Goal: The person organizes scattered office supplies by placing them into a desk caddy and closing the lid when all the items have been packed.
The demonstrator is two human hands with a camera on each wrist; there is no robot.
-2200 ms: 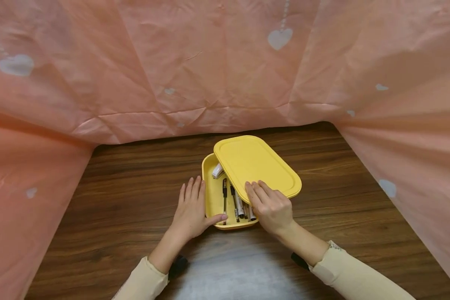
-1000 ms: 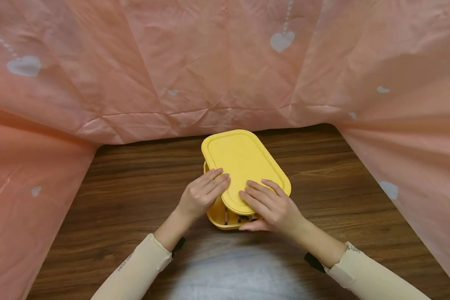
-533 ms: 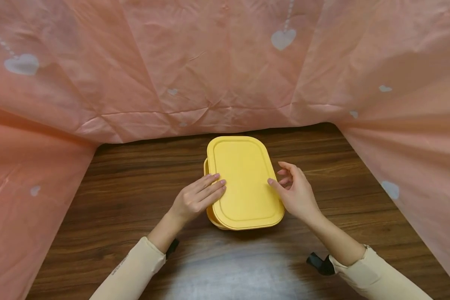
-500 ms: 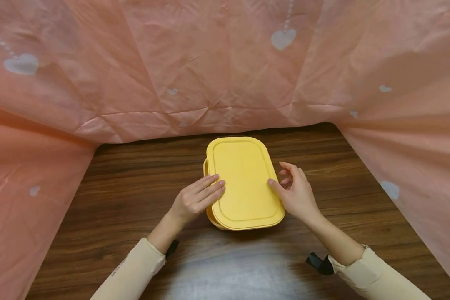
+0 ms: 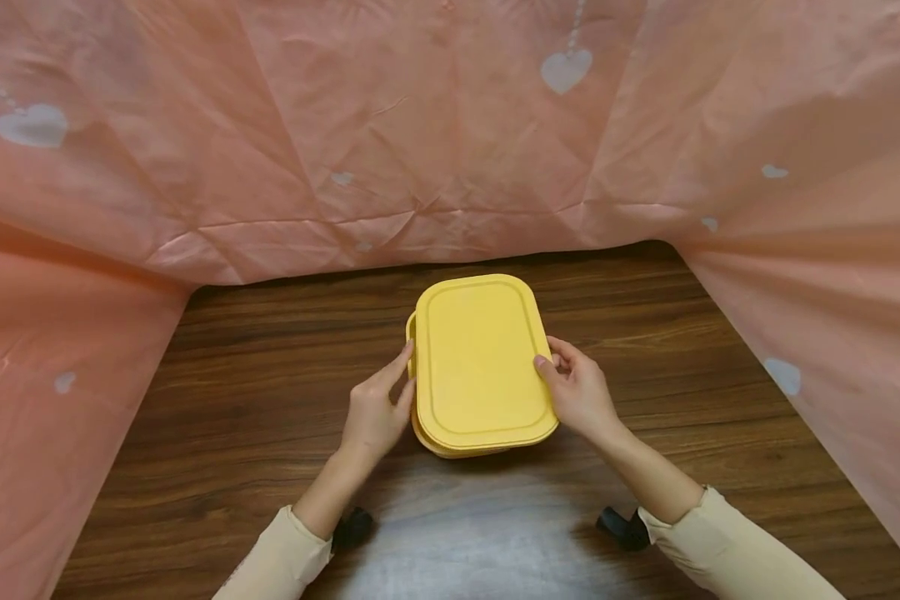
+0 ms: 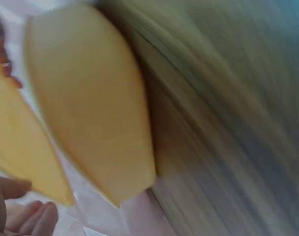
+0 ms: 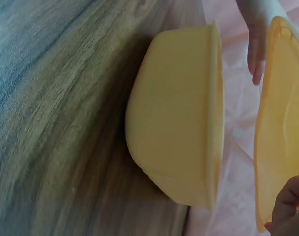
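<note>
A yellow rectangular lid (image 5: 483,358) is held above a yellow plastic box (image 5: 450,452), shifted a little to the right of it. Both wrist views show a gap between the lid and the box (image 7: 171,113). My right hand (image 5: 583,398) grips the lid's right edge, thumb on top and fingers underneath. At the lid's left edge is my left hand (image 5: 372,412), its fingers extended and thumb apart. In the left wrist view its thumb (image 6: 14,187) is at the lid's edge. The lid covers the box's contents.
The box stands on a dark wood-grain table (image 5: 270,375). Pink cloth (image 5: 450,125) with white hearts rises behind the table and along both sides. Light reflects off the tabletop near its front. Black straps or mounts (image 5: 622,529) sit at both wrists.
The lid came from the right over the box, hiding the pens inside, and straightened. My left hand went from the lid's top to its left edge; my right fingers closed onto its right edge.
</note>
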